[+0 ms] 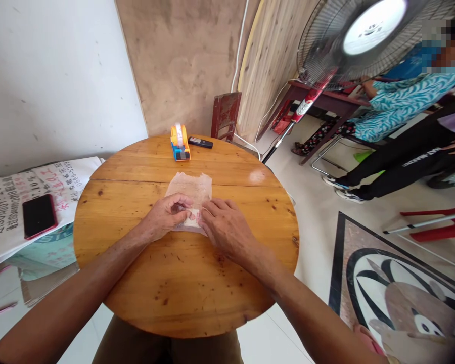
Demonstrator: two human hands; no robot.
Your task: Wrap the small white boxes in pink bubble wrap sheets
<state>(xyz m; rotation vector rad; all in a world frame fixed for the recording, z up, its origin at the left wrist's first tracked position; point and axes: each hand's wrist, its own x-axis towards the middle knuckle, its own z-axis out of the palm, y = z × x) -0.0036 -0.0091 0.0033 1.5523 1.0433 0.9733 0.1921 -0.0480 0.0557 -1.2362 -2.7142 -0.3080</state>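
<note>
A crinkled, translucent sheet that looks like bubble wrap [189,184] lies on the round wooden table [167,283]. On its near part is a small white packet with red print [193,217]. My left hand [169,215] is at the packet's left side, with thumb and fingers curled and the thumb tip on it. From the right, my right hand [225,222] bends its fingers over the packet's edge and the sheet. The fingers cover part of both; my right thumb is mostly hidden.
Toward the far edge stand an orange and blue tape dispenser [180,144] and a black handheld device [200,142]. A phone [40,216] lies on printed sacking at left. Beyond the table are a wooden chair [226,116], a standing fan [364,40] and people at right.
</note>
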